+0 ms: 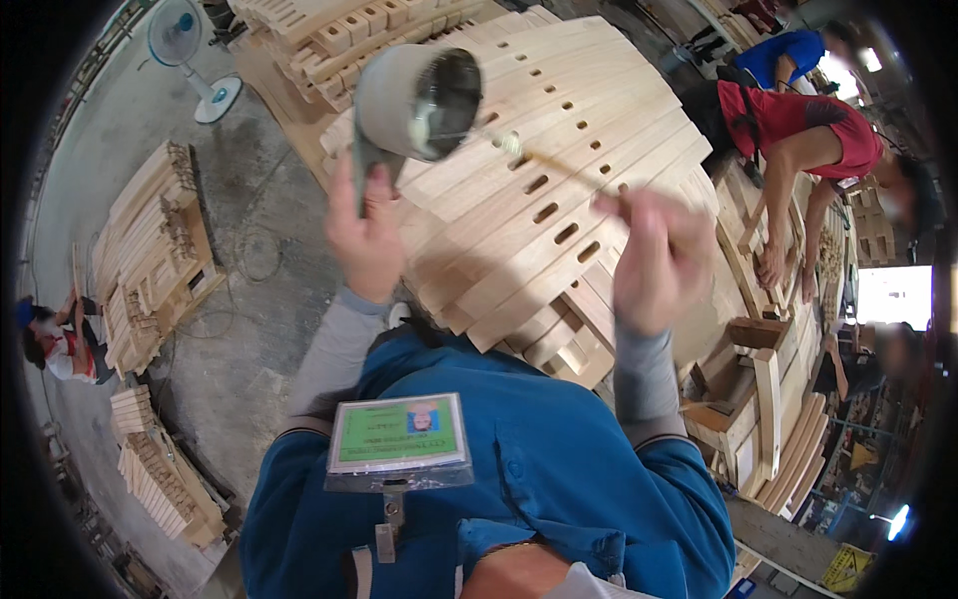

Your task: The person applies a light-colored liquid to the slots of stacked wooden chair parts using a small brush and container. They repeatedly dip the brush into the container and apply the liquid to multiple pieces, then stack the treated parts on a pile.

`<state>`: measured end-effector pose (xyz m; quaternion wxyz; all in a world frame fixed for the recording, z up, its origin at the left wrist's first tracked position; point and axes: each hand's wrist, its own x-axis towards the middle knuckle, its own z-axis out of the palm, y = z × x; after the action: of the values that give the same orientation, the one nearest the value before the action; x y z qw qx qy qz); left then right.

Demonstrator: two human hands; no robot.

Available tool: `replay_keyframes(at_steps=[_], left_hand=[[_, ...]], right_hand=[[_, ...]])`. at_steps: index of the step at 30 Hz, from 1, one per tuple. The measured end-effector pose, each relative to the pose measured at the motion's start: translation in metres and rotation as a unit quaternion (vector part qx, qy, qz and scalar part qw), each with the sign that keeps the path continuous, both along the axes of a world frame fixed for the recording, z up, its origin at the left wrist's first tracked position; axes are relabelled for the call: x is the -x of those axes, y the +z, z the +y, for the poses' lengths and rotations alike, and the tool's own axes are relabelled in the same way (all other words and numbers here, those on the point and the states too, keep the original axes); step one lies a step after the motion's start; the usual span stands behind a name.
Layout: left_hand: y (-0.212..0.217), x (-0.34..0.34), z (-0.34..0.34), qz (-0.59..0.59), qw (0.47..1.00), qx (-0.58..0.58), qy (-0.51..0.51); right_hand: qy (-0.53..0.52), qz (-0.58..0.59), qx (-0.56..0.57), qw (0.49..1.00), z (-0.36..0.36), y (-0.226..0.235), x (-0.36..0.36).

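My left hand point(365, 240) grips the flat handle of a pale, round pot point(387, 105), tipped so that its dark inside with whitish smears faces right. Pinched in my right hand point(661, 262) is a thin brush point(559, 170); its whitish tip is just right of the pot's mouth, and motion blurs it. Under both hands lies a broad stack of light wooden slats point(589, 95), side by side, with oval slots cut in a row across them.
More slotted wood pieces point(359, 30) are stacked at the far left of the slats. A standing fan point(180, 45) and piles of wooden parts point(150, 260) are on the left floor. A co-worker in red point(798, 130) bends over wooden frames at right, near a wooden box point(718, 419).
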<state>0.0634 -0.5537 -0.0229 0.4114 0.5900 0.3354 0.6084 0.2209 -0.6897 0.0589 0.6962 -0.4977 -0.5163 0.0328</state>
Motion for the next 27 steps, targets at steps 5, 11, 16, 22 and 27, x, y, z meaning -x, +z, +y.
replay_keyframes(at_steps=[5,11,16,22,27], left_hand=[[0.006,0.021,0.010,-0.023,0.998,0.049,-0.041],[0.003,0.040,0.017,-0.024,0.998,0.056,-0.031],[0.009,0.041,0.017,-0.044,0.997,0.061,-0.012],[0.011,0.038,0.016,-0.032,0.997,0.062,-0.024],[0.015,0.037,0.017,-0.029,0.997,0.059,-0.046]], right_hand=[[0.041,0.055,0.197,0.978,0.042,-0.007,-0.088],[0.129,0.011,0.295,0.947,0.081,-0.035,-0.095],[-0.021,-0.176,0.356,0.917,0.088,-0.030,-0.091],[0.083,-0.175,0.347,0.917,0.088,-0.029,-0.074],[0.008,-0.218,0.366,0.905,0.086,-0.026,-0.086]])
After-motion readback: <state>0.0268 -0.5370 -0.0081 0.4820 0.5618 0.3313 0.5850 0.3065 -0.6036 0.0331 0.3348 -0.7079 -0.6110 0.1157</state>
